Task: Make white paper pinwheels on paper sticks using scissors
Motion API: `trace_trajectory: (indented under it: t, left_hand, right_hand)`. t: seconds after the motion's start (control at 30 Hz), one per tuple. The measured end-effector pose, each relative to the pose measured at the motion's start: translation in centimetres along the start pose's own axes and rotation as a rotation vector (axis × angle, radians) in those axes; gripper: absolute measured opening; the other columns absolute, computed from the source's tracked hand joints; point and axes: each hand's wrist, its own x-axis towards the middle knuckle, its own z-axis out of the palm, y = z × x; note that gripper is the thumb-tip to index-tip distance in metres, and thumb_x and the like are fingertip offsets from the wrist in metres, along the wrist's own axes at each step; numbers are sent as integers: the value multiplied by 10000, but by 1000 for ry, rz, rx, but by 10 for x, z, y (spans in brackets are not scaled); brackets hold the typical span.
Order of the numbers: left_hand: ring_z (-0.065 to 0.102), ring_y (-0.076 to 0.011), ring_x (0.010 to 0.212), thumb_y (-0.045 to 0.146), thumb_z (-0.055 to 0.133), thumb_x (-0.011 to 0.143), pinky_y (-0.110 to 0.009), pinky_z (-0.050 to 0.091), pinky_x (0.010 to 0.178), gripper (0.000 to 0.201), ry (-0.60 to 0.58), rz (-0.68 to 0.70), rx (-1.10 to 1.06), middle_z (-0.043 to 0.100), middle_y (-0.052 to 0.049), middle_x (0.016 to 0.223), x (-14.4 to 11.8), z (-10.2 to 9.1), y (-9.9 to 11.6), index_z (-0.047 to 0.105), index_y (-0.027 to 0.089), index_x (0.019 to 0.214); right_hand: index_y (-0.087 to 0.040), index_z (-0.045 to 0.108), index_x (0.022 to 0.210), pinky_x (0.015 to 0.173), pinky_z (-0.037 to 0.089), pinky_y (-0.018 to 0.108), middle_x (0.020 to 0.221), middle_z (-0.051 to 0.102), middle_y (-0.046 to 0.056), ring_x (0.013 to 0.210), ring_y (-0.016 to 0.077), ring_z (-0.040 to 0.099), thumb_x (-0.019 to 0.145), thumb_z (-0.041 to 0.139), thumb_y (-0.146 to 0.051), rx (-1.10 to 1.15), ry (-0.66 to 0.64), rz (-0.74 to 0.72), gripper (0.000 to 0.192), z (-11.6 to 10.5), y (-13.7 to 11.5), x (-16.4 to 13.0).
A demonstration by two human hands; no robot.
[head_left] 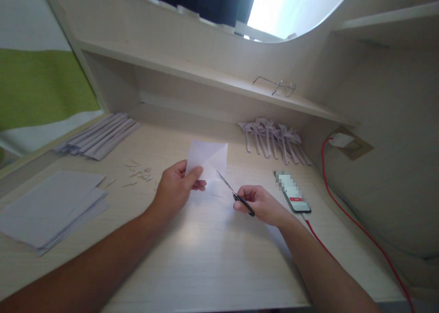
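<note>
My left hand (178, 182) pinches a square sheet of white paper (209, 155) by its lower left part, thumb on the front. Crease lines run across the sheet. In my right hand (257, 203) is a pair of scissors (228, 185) with black handles, my fingers in the loops. Its blades point up and left, with the tips at the lower right part of the paper. Whether the blades are cutting into the sheet I cannot tell. Both hands are just above the pale wooden desk (192, 267).
At the left lie a stack of white paper (58, 207), a bundle of rolled paper sticks (99, 137) and several small pale bits (137, 173). Paper pinwheels (270, 137) lie at the back right. A phone (293, 194) with a red cable (356, 221) is right; glasses (283, 88) rest on the shelf.
</note>
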Motion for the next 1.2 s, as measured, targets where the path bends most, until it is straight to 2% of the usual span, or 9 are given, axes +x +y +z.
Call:
trace_trajectory:
  t: [0.47,0.63,1.03,1.2]
  left_hand:
    - [673,-160,571,358,774,767,-295,592,609,261,-14,-5,-2,701,-10,650,2,-2,-4,682,129,853]
    - [674,-157,586,377,761,793,-290,572,625,267,-70,-6,24,726,-29,708,3,-2,-11,693,130,869]
    - [638,-146,595,374,833,683,-298,589,616,299,-66,-49,-54,716,-24,755,2,0,-7,732,133,828]
    - [633,-149,584,385,821,692,-292,571,598,302,-66,-50,-39,706,-26,727,2,0,-7,724,131,824]
  right_hand:
    - [-181,560,677,514,209,261,573,455,-72,527,80,329,707,851,-532,-22,28,-6,457,2,-5,-1]
    - [-181,554,692,514,222,253,585,453,-73,534,80,342,700,851,-555,-34,28,-6,478,3,-4,-1]
    - [-179,554,680,510,237,248,588,469,-68,547,84,358,662,886,-536,-5,28,-17,487,3,-3,0]
    - [-181,541,661,512,228,251,576,452,-73,540,81,343,678,869,-550,-29,45,-19,495,3,-4,-1]
